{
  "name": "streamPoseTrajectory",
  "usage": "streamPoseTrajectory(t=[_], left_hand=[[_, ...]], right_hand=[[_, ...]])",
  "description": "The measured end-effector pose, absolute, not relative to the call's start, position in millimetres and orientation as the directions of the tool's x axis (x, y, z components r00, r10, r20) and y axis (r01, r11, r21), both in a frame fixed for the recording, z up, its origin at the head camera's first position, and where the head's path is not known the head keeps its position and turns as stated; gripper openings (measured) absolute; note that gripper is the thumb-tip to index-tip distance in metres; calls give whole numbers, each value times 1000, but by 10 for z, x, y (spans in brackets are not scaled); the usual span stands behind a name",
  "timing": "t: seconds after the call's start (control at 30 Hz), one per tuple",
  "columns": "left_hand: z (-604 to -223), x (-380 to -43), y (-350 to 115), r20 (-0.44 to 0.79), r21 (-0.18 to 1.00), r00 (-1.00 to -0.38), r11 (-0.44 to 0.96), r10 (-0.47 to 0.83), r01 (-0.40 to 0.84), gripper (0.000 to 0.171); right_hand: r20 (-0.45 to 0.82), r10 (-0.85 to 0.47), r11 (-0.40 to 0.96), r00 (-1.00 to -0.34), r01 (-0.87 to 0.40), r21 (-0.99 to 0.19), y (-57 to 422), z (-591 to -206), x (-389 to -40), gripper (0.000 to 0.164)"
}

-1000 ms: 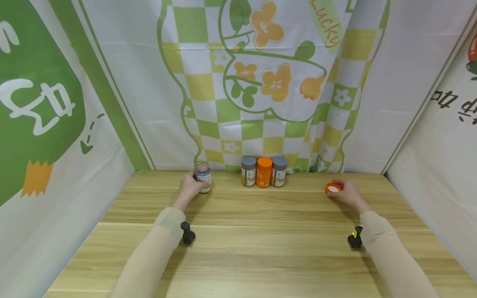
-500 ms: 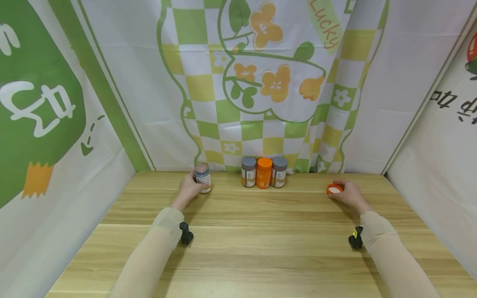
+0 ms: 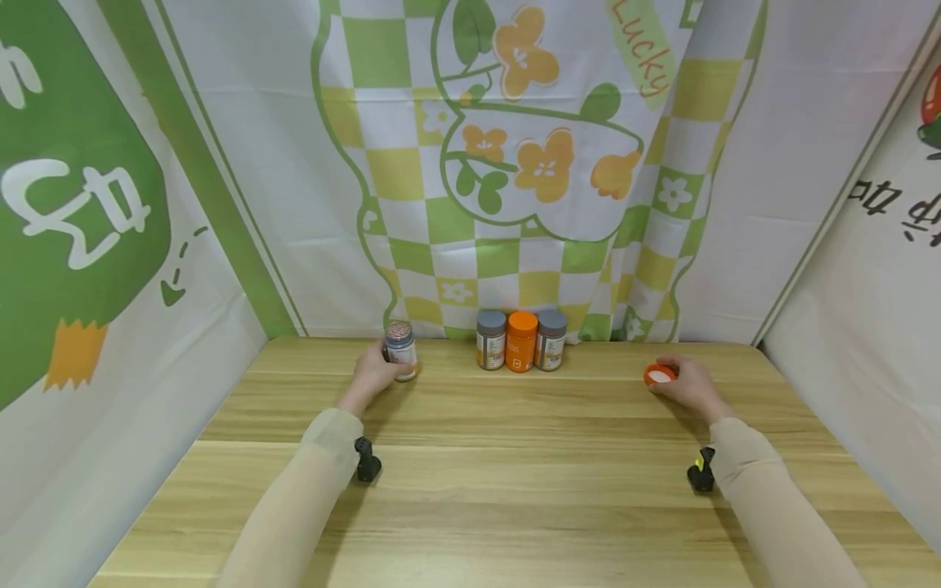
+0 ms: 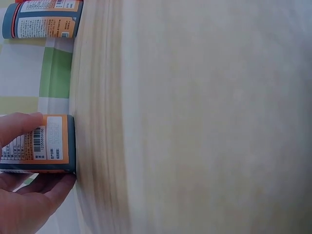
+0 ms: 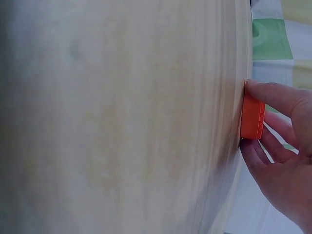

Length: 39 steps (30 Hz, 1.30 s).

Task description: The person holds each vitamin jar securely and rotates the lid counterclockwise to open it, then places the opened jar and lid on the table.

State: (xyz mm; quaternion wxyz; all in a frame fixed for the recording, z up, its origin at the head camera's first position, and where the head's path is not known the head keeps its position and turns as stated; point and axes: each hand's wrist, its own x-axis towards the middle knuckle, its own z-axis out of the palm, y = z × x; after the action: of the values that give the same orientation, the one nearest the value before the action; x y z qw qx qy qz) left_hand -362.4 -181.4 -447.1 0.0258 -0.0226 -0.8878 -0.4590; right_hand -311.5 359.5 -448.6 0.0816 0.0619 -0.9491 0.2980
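Note:
At the back left of the table, my left hand grips an upright jar with a grey-blue neck, a pale label and a speckled top with no cap on it. In the left wrist view, thumb and fingers hold that jar from opposite sides, its base on the wood. Over on the right, my right hand pinches an orange jar lid that lies with its white inside facing up. The right wrist view has the lid between thumb and fingers, right at the tabletop.
Between the hands, two grey-capped jars flank an orange jar in a tight row against the patterned curtain. The wooden table stretches toward me, with fabric walls at both sides.
The left hand's jar turns slightly, its top tipping a little in the earlier frames. The lid and right hand shift very slightly right, then both hands stay put.

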Motion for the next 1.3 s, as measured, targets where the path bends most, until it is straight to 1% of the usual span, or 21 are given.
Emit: streamPoseTrajectory(t=[0.27,0.63,1.07,1.3], left_hand=[[-4448,-3605,-1809,58,815,-998,577,15,56,61],[-4453,-3584,-1799,59,800,-998,598,5,50,62],[-4455,-3595,-1798,71,799,-997,597,14,65,62],[-4423,-3559,-1777,76,780,-997,622,7,63,64]], right_hand=[[175,-64,816,-982,-153,-557,3590,-4473,-3113,58],[183,-59,812,-981,-153,-563,3605,-4494,-3115,58],[174,-53,816,-983,-143,-559,3617,-4502,-3129,58],[158,-57,791,-986,-142,-596,3650,-4502,-3119,61]])
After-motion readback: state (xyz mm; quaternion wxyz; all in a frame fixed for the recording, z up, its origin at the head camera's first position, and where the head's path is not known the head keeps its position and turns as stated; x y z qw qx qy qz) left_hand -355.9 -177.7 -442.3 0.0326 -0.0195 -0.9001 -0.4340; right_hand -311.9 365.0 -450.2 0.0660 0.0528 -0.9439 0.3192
